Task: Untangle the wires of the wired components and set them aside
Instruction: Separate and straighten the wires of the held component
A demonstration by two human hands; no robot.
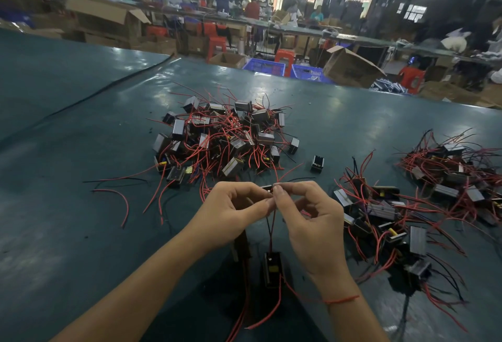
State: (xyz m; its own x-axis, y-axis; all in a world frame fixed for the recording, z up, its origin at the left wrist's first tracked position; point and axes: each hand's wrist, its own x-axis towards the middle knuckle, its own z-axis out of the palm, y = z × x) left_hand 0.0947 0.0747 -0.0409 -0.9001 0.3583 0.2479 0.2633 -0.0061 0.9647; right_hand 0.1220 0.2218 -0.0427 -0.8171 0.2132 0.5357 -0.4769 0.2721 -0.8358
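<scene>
A tangled heap of small black and silver components with red and black wires lies in the middle of the green table. My left hand and my right hand meet fingertip to fingertip just in front of it, both pinching thin red and black wires. One black component dangles from those wires below my hands. A second dark component hangs under my left hand, partly hidden by it. Two spread groups of wired components lie to the right, the farther one near the frame's right edge.
A single loose component sits between the heap and the right groups. Stray red wires lie to the left. A dark seam crosses the green table. Beyond the far edge are cardboard boxes, blue crates, red stools and people.
</scene>
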